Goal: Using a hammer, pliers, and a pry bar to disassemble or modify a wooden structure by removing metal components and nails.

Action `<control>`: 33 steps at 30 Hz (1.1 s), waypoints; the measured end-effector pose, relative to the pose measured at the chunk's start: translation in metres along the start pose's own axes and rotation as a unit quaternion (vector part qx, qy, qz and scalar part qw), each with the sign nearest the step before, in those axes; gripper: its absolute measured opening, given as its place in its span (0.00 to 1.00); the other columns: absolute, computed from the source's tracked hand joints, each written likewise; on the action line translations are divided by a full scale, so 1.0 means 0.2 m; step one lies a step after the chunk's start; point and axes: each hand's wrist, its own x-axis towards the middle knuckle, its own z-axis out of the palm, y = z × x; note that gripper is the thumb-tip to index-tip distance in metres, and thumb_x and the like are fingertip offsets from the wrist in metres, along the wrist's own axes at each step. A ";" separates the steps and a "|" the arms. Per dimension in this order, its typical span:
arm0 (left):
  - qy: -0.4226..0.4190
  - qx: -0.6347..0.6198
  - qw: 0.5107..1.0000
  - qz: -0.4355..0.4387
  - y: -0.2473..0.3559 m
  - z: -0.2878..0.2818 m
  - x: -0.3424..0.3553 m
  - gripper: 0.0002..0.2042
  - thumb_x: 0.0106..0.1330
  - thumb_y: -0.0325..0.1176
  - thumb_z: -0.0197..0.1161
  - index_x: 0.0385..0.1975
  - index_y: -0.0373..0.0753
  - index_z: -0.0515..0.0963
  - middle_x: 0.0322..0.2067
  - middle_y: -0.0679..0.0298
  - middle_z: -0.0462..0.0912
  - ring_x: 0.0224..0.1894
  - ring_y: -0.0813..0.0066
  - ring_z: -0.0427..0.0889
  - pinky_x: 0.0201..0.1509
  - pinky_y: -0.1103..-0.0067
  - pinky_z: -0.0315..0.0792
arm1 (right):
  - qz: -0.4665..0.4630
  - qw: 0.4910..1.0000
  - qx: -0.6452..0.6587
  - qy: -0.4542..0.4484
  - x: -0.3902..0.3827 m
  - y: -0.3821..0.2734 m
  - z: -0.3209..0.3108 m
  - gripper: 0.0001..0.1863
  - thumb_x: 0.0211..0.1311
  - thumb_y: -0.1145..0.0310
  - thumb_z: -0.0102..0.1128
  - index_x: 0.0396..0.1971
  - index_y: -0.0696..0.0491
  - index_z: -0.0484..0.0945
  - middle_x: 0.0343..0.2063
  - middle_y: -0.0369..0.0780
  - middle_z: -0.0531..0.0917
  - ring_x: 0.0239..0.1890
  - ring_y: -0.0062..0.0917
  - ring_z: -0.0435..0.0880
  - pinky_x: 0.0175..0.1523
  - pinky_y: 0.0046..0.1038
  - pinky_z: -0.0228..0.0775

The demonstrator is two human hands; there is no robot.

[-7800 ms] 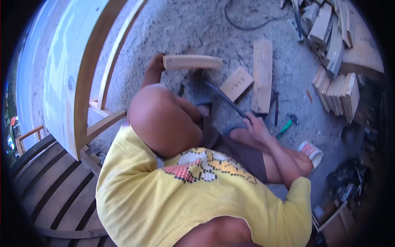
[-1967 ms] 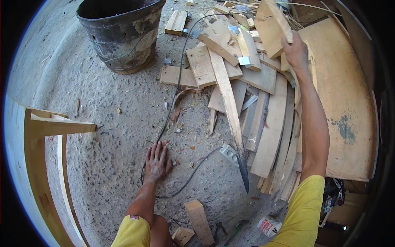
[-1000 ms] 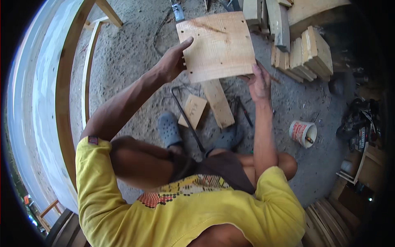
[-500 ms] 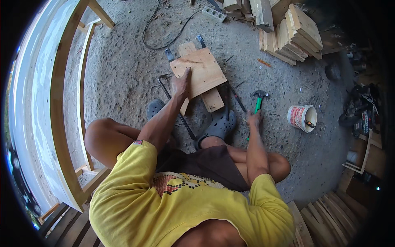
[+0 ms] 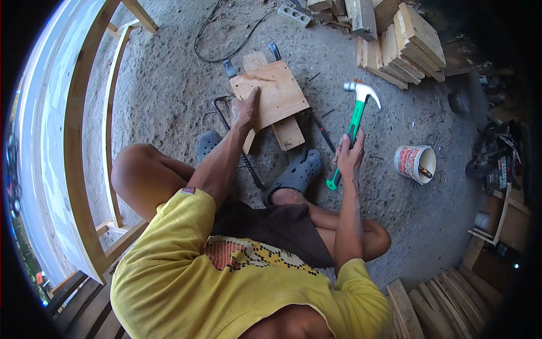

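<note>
A square wooden board [image 5: 276,93] lies across narrower wooden pieces [image 5: 288,134] on the ground in front of me. My left hand [image 5: 244,110] grips its left edge, one digit lying along the top; the fingers beneath are hidden. In my right hand [image 5: 350,153] is a claw hammer [image 5: 356,117] with a green handle, raised right of the board, its metal head pointing away from me. Black bar clamps, one at the left [image 5: 223,116] and one at the right [image 5: 323,131], run partly under the board. Their contact with the wood is hidden.
A white bucket [image 5: 402,161] with a tool inside stands at the right. Stacked wood blocks [image 5: 420,37] fill the far right. A power strip [image 5: 293,16] and black cable [image 5: 217,60] lie farther away. A wooden frame [image 5: 79,130] rises at left; slats lie at lower right.
My right hand has lifted the hammer up off the ground area, so it looks larger and nearer. My left hand stays on the board's left edge.
</note>
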 end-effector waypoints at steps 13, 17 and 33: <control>0.017 0.000 1.000 0.013 0.00 -0.01 0.00 0.39 0.52 0.63 0.79 0.46 0.27 0.85 0.42 0.43 0.89 0.44 0.48 0.90 0.49 0.60 0.81 | -0.211 0.968 -0.126 -0.052 0.14 -0.13 0.53 0.31 0.77 0.67 0.54 0.74 0.60 0.58 0.55 0.64 0.79 0.53 0.60 0.83 0.51 0.49 0.78; -0.023 0.149 0.985 0.080 -0.03 -0.01 0.08 0.45 0.49 0.69 0.77 0.46 0.25 0.84 0.44 0.39 0.88 0.46 0.43 0.89 0.52 0.58 0.80 | -0.105 0.987 -0.104 -0.057 0.13 -0.27 0.44 0.30 0.78 0.65 0.54 0.73 0.60 0.60 0.56 0.66 0.78 0.52 0.62 0.82 0.50 0.51 0.77; -0.039 0.055 0.995 0.072 -0.01 0.01 0.07 0.46 0.50 0.69 0.77 0.47 0.22 0.81 0.43 0.38 0.88 0.47 0.44 0.89 0.51 0.59 0.81 | -0.173 0.975 -0.134 -0.031 0.13 -0.21 0.41 0.30 0.77 0.65 0.56 0.72 0.59 0.61 0.42 0.63 0.83 0.42 0.60 0.85 0.41 0.52 0.77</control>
